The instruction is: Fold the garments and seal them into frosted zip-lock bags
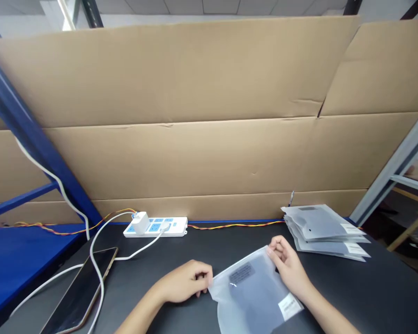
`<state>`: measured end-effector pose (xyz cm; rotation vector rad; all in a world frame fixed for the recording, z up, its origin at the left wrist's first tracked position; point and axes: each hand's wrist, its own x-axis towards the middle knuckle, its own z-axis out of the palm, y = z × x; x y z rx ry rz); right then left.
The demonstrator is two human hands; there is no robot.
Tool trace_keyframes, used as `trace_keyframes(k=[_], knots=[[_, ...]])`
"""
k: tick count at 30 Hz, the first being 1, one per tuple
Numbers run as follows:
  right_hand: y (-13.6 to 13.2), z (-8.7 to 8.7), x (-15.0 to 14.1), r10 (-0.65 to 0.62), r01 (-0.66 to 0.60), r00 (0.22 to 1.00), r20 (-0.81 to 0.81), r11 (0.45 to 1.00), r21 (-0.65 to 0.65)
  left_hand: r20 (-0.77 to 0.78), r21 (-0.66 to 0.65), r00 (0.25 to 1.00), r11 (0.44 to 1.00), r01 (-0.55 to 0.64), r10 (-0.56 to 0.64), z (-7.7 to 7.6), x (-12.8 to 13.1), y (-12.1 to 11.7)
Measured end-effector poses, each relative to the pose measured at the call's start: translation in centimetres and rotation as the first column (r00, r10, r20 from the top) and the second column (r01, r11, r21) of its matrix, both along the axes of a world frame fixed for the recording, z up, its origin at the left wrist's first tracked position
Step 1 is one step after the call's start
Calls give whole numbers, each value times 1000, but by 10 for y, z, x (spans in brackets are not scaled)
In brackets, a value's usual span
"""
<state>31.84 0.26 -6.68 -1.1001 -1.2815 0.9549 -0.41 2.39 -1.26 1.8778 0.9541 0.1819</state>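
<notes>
A frosted plastic bag [249,292] lies slanted on the black desk [376,297] between the two hands, its near end running out of view. The left hand [184,283] closes narrowly on the bag's left edge, and the right hand [287,264] pinches its far corner, fingers curled. The film looks slick, so a light pinch could let an edge slip and the bag slide or crease. Just ahead and to the right sits a stack of bags [323,232]; a wide swing of the right hand could catch it and fan it toward the desk's far edge. To the left, a phone [80,290] lies near a loose white cable [102,250], which could snag the left wrist and drag the phone. The cable also leads toward a power strip [155,227]. Open desk remains between the bag and the strip, and more lies to the right, below the stack.
</notes>
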Motion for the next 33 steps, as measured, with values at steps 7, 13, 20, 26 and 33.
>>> trace_keyframes(k=[7,13,20,26,33], knots=[[10,-10,-11,-215,215,977,3,974,66,134,511,959,812,-282,249,-2,15,-13],[71,-6,-46,-346,340,938,18,929,148,-34,796,997,605,-16,72,-6,38,-38],[114,-10,-87,-286,264,950,126,949,170,-130,776,974,630,-15,183,-32,23,-17],[83,-11,-74,-188,137,951,246,968,209,-120,756,965,652,-63,232,-33,14,-11],[1,4,-41,26,-117,894,448,977,176,-76,720,997,692,52,4,-21,25,-28]])
